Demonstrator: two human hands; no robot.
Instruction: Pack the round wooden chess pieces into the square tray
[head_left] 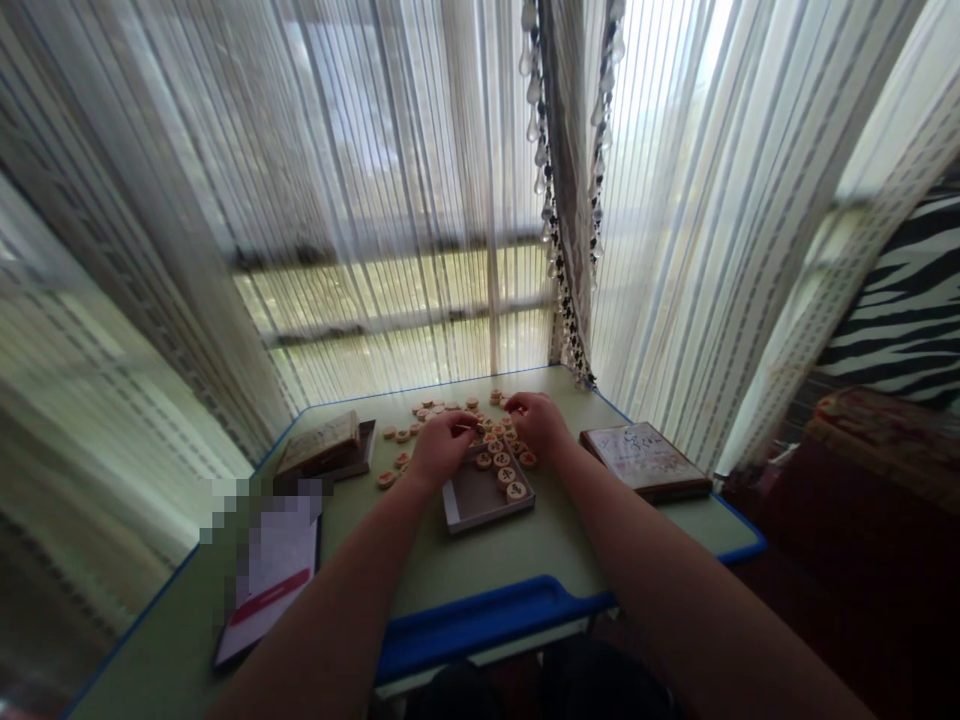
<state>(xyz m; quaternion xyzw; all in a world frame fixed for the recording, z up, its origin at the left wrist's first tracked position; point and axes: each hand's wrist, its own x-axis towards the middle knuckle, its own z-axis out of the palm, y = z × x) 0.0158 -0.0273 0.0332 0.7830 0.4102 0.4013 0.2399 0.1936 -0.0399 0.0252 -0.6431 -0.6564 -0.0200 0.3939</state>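
Round wooden xiangqi pieces [516, 491] with red or black characters lie loose on the table and partly inside an open shallow box [491, 518]. My left hand [442, 445] reaches over the box's back left corner. Its fingers are bent together at the pile, and what they pinch, if anything, is hidden. At the back right of the pile is my right hand [536, 418], thumb and fingers closed on what looks like a xiangqi piece, mostly covered by the fingers. Several pieces in the box form a slanting row along its right side.
The light green table [420, 560] has a blue edge. On the left stand a stacked box and lid [322, 445] and a tablet-like flat thing [274, 560] with a red stripe. A flat printed box [645, 455] lies at right. Sheer curtains [405, 200] hang behind the table.
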